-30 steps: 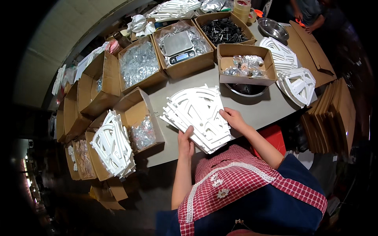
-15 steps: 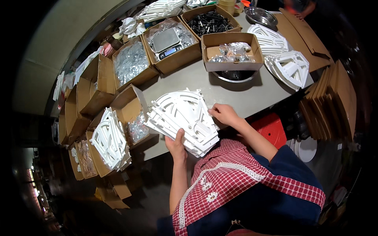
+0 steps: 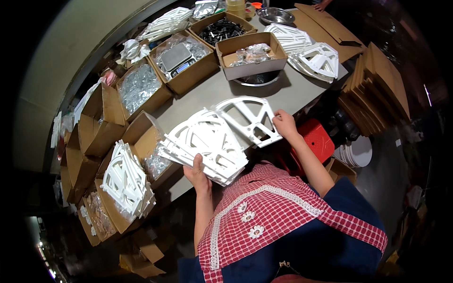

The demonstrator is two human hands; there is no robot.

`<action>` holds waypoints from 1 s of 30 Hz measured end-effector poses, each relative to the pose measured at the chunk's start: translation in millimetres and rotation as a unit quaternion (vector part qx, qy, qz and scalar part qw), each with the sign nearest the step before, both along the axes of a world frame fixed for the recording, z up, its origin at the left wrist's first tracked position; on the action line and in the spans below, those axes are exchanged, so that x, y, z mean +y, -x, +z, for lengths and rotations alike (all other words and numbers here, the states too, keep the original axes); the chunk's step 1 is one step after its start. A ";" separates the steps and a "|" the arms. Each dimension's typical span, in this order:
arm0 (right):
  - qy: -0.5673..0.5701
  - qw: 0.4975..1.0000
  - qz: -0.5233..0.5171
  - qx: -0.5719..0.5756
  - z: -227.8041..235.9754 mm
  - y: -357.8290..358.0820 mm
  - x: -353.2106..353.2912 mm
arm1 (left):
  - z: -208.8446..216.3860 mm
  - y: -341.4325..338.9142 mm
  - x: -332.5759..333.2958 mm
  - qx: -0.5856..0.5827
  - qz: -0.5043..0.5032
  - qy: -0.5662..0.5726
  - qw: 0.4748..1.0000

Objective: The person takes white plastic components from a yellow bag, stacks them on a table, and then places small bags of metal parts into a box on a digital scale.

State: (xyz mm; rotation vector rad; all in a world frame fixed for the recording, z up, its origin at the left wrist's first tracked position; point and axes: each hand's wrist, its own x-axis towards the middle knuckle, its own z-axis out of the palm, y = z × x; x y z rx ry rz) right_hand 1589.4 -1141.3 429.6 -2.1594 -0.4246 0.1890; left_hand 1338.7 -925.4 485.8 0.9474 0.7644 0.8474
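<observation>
White fan-shaped frames, stacked (image 3: 203,144), are in hand over the near edge of the grey table (image 3: 191,100), approx. centre. L. hand (image 3: 198,177): partly closed, thumb on top at the stack's near-left edge, fingers mostly hidden below; has hold of the stack. R. hand (image 3: 285,123): fingers closed on the outer right edge of a single frame (image 3: 255,123), held out to the right of the stack (contact betw. the two at their adjoining edges: cannot tell).

Surroundings: similar frames piled in a left-hand carton, ref. left pile (image 3: 126,179); addl. frames at the table's far right, ref. right pile (image 3: 317,61). Digital scale (image 3: 176,57) sits on bagged parts in a carton. Small carton (image 3: 259,66) w/ clear bags stands atop a metal bowl (image 3: 257,82). Red stool (image 3: 318,140) is below the table edge, near R. forearm.
</observation>
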 end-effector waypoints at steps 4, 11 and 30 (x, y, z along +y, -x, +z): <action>0.043 0.992 -0.109 -0.050 -5.3 -4.5 -31.1 | -1.4 14.5 17.5 -0.047 -0.022 0.033 0.998; 0.250 0.936 -0.062 -0.239 27.3 -11.3 -16.0 | 6.9 41.0 33.5 -0.152 -0.077 0.162 0.972; -0.017 0.843 0.437 -0.313 158.4 174.6 113.0 | 50.4 71.0 -21.4 -0.136 0.113 0.017 0.984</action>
